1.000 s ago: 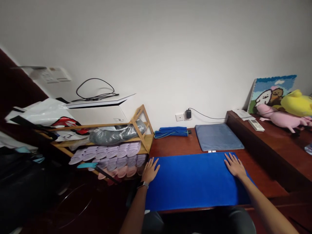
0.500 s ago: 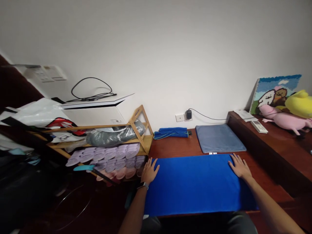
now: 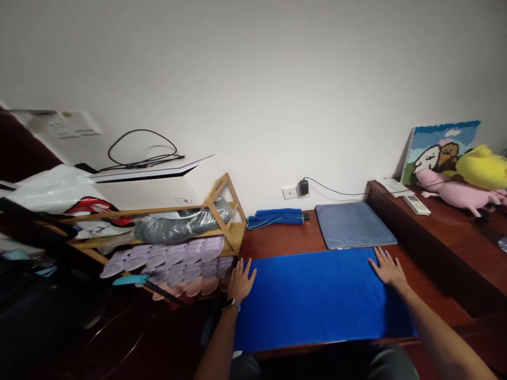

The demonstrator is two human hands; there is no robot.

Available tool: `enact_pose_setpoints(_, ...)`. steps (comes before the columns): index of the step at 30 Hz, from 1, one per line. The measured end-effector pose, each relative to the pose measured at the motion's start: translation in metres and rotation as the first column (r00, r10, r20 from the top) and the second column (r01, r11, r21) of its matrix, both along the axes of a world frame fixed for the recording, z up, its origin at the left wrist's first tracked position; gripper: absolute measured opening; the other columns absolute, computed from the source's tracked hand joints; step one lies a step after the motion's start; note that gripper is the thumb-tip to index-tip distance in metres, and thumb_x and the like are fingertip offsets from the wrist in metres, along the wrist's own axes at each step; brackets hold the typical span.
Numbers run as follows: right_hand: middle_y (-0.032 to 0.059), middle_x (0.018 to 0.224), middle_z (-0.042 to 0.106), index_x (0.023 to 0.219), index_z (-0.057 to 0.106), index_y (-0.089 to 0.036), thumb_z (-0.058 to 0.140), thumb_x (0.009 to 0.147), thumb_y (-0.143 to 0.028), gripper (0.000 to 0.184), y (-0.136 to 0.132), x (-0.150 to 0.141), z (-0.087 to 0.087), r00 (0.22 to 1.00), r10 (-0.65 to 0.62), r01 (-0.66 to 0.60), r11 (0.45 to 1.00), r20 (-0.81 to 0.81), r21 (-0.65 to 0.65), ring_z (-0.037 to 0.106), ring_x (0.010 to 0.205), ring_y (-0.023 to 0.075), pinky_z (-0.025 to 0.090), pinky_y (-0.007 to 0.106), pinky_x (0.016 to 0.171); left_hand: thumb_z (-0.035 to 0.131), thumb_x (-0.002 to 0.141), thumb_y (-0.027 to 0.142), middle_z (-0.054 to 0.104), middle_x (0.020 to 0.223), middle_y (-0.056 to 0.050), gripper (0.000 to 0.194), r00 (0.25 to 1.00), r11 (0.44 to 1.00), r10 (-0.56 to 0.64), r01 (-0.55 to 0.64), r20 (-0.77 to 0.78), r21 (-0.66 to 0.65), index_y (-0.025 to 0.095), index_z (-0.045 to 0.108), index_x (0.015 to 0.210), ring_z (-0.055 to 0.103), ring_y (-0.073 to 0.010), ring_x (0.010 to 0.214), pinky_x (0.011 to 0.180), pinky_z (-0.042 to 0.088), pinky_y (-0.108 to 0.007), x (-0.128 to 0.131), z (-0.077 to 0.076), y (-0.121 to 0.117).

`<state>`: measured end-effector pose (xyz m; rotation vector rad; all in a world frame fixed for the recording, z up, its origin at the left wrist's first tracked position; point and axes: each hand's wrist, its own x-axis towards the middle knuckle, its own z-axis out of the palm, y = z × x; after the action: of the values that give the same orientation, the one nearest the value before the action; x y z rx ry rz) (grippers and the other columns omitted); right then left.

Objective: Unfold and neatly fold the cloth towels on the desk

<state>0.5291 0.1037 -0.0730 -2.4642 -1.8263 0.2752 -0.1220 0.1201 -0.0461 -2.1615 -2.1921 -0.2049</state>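
Observation:
A blue cloth (image 3: 312, 301) lies spread flat on the reddish-brown wooden surface (image 3: 283, 240). My left hand (image 3: 241, 281) rests open at its far left corner, fingers apart, with a watch (image 3: 231, 304) on the wrist. At the far right corner, my right hand (image 3: 388, 267) lies flat with spread fingers. Neither hand grips the cloth. Just beyond the cloth's far edge sits a grey-blue square cushion (image 3: 354, 224). Against the wall is a folded blue cloth with green edging (image 3: 276, 217).
Left stands a wooden rack (image 3: 237, 235) with lilac slippers (image 3: 176, 253), a plastic-wrapped grey bundle (image 3: 184, 221) and a white box (image 3: 146, 191). A black charger (image 3: 303, 187) is plugged into the wall. On the right ledge are a remote (image 3: 416, 205), a pink plush toy (image 3: 455, 192) and a picture (image 3: 439, 153).
The view has shifted slightly, so the rack and ledge items appear a little further left. Both hands stay flat at the cloth's far corners.

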Motion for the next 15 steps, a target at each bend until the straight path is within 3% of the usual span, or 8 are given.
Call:
enact_pose_setpoints(5,-0.0011,0.178,0.015,0.171,0.012,-0.027,0.015,0.100,-0.068,0.082,0.001,0.008,0.004,1.000,0.012,-0.012,1.000,-0.005,-0.022,0.010,0.164,0.0229,0.008,0.051,0.133,0.032,0.106,0.053,0.034,0.172,-0.016,0.067,1.000,0.999,-0.009,0.009,-0.012,-0.033,0.020,0.039,0.164,0.030,-0.0328,0.159,0.126,0.028,-0.053,0.001,0.008,0.002)
enact_pose_setpoints(11,-0.0047,0.176,0.025,0.167,0.028,-0.038,0.018,0.105,-0.060,0.067,-0.005,0.032,0.010,0.991,0.107,-0.106,0.994,-0.084,0.014,0.020,0.162,0.0183,0.018,0.044,0.131,0.037,0.103,0.043,0.048,0.164,-0.016,0.061,0.998,0.999,-0.037,0.038,-0.050,0.013,0.016,0.050,0.157,0.040,-0.0340,0.154,0.126,0.029,-0.055,0.005,0.026,-0.003)
enact_pose_setpoints(13,-0.0034,0.176,0.025,0.166,0.032,-0.038,0.020,0.105,-0.061,0.066,-0.008,0.035,0.010,0.989,0.116,-0.112,0.993,-0.087,0.045,0.019,0.162,0.0193,0.017,0.045,0.131,0.037,0.102,0.036,0.054,0.159,-0.017,0.057,0.998,0.995,-0.053,0.055,-0.033,0.088,0.014,0.056,0.151,0.045,-0.0348,0.151,0.124,0.032,-0.055,0.016,0.035,-0.006)
enact_pose_setpoints(15,-0.0017,0.177,0.023,0.165,0.033,-0.037,0.021,0.105,-0.063,0.067,-0.008,0.034,0.011,0.990,0.103,-0.097,0.993,-0.101,0.066,0.019,0.163,0.0209,0.017,0.046,0.131,0.037,0.101,0.030,0.060,0.152,-0.019,0.052,0.996,0.981,-0.092,0.091,0.000,0.170,0.011,0.063,0.143,0.051,-0.0354,0.145,0.122,0.036,-0.055,0.044,0.045,-0.012)
